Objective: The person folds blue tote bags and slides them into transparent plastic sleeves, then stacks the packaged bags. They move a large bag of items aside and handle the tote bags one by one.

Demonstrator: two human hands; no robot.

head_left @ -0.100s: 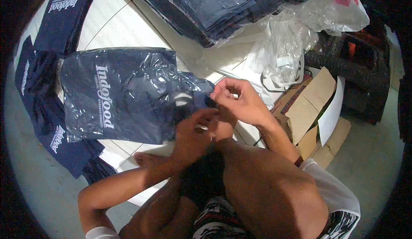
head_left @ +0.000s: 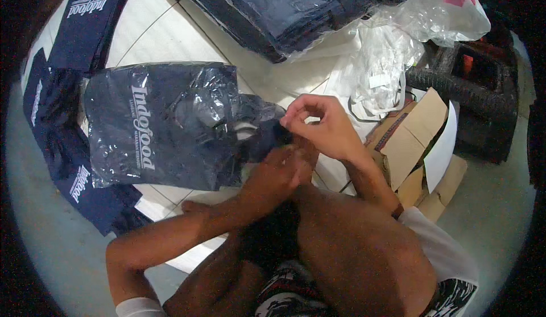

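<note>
Nearby, clear bag (head_left: pixel 170 129), navy cloth (head_left: pixel 187 155) inside

Two bare hands show at centre, one left hand (head_left: pixel 278 172) and one right hand (head_left: pixel 329 128). One plastic-wrapped navy packet (head_left: pixel 176 123) lies left of centre, one larger wrapped navy stack (head_left: pixel 318 7) at the top. Along the left edge, probably three navy cloth piles (head_left: pixel 85 24), though they overlap. At right: one cardboard box (head_left: pixel 414 140), one white sheet (head_left: pixel 442 152).
</note>
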